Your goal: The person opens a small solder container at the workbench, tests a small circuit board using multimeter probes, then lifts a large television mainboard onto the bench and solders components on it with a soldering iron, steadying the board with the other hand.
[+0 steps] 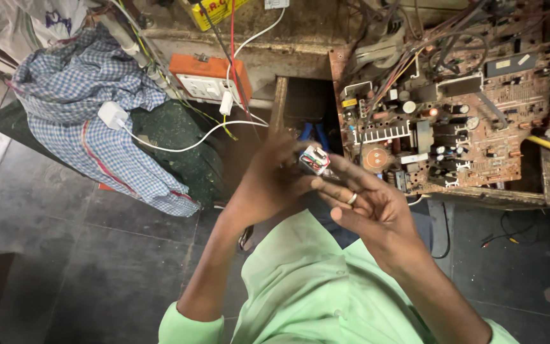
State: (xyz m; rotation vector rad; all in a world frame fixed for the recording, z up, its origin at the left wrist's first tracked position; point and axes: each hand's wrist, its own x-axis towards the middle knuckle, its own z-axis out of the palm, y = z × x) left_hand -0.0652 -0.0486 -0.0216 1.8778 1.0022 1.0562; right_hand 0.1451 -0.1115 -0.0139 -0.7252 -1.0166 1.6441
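Silvery metal glints on the small part (314, 159) held up over the person's lap, in front of the bench edge. Left hand (270, 185) is closed around it from the left, fingers curled on its side; right hand (367, 207) pinches its right end with fingertips, the other fingers loosely spread, a ring (352, 198) on one. Just beyond stands a brown circuit board (453, 114) crowded with components. To the left sit an orange socket box (208, 78), a white cable (186, 145) and a checked cloth (90, 108).
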